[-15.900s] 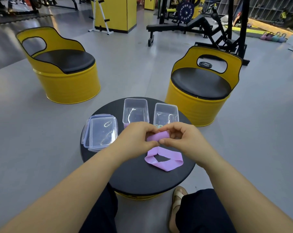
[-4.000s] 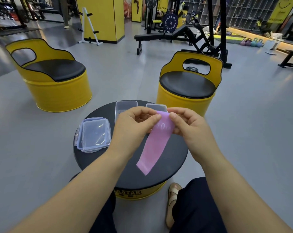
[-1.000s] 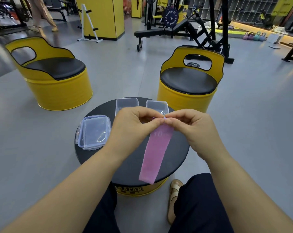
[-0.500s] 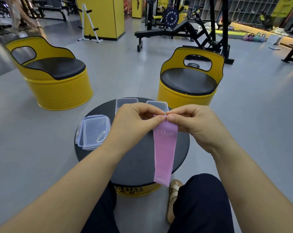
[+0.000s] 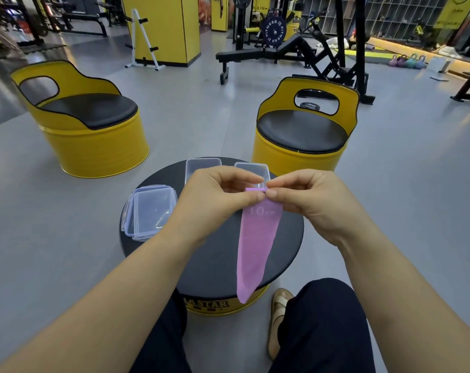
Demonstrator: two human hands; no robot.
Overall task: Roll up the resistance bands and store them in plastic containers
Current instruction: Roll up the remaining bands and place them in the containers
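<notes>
From the head view, the person sits at a round black table (image 5: pixel 215 262) with both forearms reaching out over it. The left hand (image 5: pixel 215 195) and the right hand (image 5: pixel 309 200) meet above the table's middle. Each pinches the top edge of a pink resistance band (image 5: pixel 255 243) between thumb and forefinger, with the other fingers curled in behind. The two thumb tips nearly touch. At the pinch the band's top edge is folded over into a narrow strip. The rest hangs flat and loose in the air above the table, narrowing downward (white print near its top reads "10 LB"), and its lower tip hangs past the table's near rim. Two clear plastic containers stand side by side on the table's far side, one (image 5: pixel 202 165) behind the left hand and the other (image 5: pixel 251 168) behind the point where the hands meet. Both are partly hidden by the hands, so whatever they hold cannot be seen. A stack of clear lids (image 5: pixel 151 211) lies on the left part of the table. Beyond the table on the grey floor stand two yellow barrel chairs with black seats, one (image 5: pixel 93 135) to the far left and one (image 5: pixel 301 141) just behind the table to the right. Below the table's near rim are dark trouser legs and a sandalled foot (image 5: pixel 278 313).
</notes>
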